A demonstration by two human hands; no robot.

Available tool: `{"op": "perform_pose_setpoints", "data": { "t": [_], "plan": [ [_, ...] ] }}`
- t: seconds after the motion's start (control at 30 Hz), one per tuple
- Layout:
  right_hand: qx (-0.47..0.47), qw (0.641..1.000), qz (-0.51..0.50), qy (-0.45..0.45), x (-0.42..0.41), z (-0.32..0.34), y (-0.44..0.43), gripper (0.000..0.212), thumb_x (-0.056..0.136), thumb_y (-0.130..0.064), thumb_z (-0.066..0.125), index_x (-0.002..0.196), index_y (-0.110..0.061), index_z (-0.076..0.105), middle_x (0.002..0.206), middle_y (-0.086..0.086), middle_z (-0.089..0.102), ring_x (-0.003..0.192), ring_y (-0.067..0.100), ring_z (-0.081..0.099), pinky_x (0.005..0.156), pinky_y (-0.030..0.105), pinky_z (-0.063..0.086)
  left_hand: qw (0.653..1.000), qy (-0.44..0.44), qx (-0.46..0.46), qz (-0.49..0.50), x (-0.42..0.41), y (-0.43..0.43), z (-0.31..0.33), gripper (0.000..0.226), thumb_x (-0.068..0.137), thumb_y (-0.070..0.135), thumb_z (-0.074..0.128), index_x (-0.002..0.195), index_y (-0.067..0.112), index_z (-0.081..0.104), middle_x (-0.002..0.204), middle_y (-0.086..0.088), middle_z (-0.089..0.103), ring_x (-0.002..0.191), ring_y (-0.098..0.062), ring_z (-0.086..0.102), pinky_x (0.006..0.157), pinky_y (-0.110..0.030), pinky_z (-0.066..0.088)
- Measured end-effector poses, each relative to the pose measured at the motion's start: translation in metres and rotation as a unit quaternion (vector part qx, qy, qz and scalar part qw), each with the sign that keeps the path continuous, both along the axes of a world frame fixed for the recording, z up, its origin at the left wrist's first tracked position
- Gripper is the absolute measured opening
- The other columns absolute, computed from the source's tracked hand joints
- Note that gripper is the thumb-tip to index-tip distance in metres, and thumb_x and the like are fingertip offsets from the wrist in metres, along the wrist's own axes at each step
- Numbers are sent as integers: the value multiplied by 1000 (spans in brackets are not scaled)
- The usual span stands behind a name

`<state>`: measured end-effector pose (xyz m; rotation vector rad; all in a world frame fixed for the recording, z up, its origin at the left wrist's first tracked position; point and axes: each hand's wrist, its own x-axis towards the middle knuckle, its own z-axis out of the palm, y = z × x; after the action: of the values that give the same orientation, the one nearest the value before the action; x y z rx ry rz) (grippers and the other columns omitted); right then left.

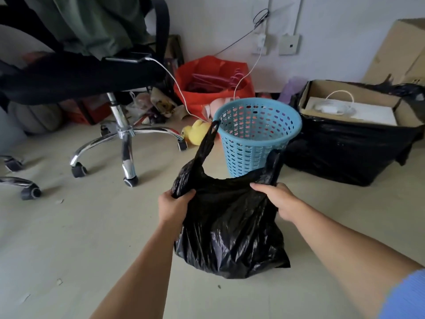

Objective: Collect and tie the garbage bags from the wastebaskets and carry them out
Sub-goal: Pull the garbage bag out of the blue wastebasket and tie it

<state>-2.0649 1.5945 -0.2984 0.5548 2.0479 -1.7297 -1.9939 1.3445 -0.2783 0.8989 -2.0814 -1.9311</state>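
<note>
Head view: the bag (230,229) hangs between both hands, out of the basket (255,134) just beyond them. To tie it well, I would draw the two handle loops together, cross them and pull tight. Left hand (173,207) is closed around the left handle's base; right hand (279,200) is curled over the right edge, gripping plastic.

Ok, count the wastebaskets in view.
1. A blue perforated wastebasket stands on the floor just beyond the black garbage bag held by both hands; others may be hidden behind the clutter.
</note>
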Motion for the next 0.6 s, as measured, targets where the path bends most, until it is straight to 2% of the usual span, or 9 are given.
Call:
{"op": "perform_pose_setpoints", "data": {
  "t": [0.1, 0.2, 0.3, 0.4, 0.43, 0.53, 0.6],
  "plan": [
    [-48, 998, -18, 23, -3, 11, -9, 97, 30, -48, 91, 115, -15, 60, 111, 3, 70, 104, 27, 66, 101, 46, 48, 989, -15, 128, 73, -12, 10, 1, 21, 85, 26, 68, 94, 8, 65, 96, -14, 71, 89, -33, 70, 86, -50, 56],
    [-82, 996, -16, 19, -10, 11, -17, 80, 36, -35, 90, 108, -16, 63, 115, 4, 69, 110, 28, 62, 105, 48, 43, 962, -36, 262, 69, -15, 16, 3, 33, 93, 28, 57, 115, 4, 60, 108, -17, 69, 97, -34, 67, 89, -51, 54],
    [-87, 996, -10, -5, -6, 18, -27, 71, 46, -29, 80, 111, -9, 59, 118, 10, 64, 108, 32, 61, 104, 48, 42, 934, -47, 352, 36, -7, 21, 17, 32, 97, 32, 49, 106, 5, 64, 98, -16, 71, 92, -31, 66, 78, -44, 52],
    [-120, 992, -13, -30, 3, 32, -36, 20, 75, -16, 66, 92, -5, 64, 90, 16, 68, 78, 31, 65, 83, 40, 51, 907, -10, 421, 2, -5, 19, 15, 36, 99, 31, 41, 94, 7, 67, 78, -13, 75, 86, -29, 65, 79, -43, 48],
    [-140, 989, -12, -37, 5, 35, -39, 16, 80, -16, 65, 92, -6, 66, 88, 14, 70, 77, 30, 66, 79, 38, 53, 903, -8, 430, 4, -6, 19, 15, 37, 100, 30, 39, 92, 8, 67, 74, -12, 74, 86, -28, 64, 81, -43, 47],
    [-200, 979, 3, -39, 5, 40, -44, 30, 79, -35, 77, 104, -19, 69, 97, 5, 73, 90, 23, 68, 68, 34, 51, 896, -9, 443, -2, -9, 19, 10, 39, 100, 33, 36, 106, 9, 67, 79, -13, 75, 90, -28, 65, 82, -43, 48],
    [-199, 979, 14, -48, 3, 40, -46, 46, 71, -42, 83, 108, -20, 68, 102, 6, 73, 94, 24, 69, 71, 36, 52, 891, 8, 453, -28, -8, 20, 13, 50, 98, 46, 38, 119, 11, 65, 93, -15, 75, 97, -29, 66, 83, -44, 49]
  ]
}}
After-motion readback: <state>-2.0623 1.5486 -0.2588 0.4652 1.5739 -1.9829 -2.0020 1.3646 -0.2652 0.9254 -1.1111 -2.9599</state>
